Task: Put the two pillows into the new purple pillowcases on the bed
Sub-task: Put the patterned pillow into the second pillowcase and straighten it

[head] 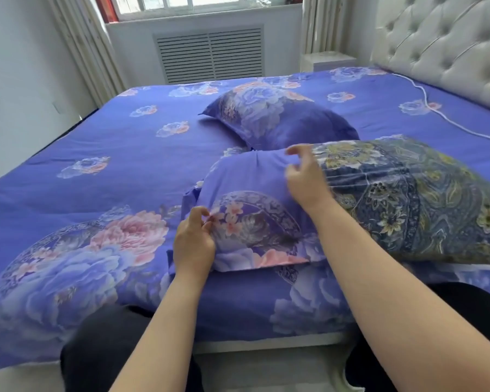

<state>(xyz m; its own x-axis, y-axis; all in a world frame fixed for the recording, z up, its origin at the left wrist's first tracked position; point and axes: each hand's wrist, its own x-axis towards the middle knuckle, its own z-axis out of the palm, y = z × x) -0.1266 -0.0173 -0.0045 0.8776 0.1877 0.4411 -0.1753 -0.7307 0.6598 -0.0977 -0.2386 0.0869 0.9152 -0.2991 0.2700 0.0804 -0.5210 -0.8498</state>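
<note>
Left hand pinching the purple pillowcase edge to anchor the opening, right hand loosely curled, empty, above the half-inserted pillow on the bed; second pillow behind, already cased.

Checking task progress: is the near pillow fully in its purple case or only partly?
Partly in. The purple pillowcase covers only the left half of the near pillow; its dark paisley half sticks out to the right.

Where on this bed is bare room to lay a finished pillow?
Free: the purple floral bedspread left of both pillows, and between the far purple-cased pillow and tufted headboard. Crowded: the near right, around the half-cased paisley pillow.
</note>
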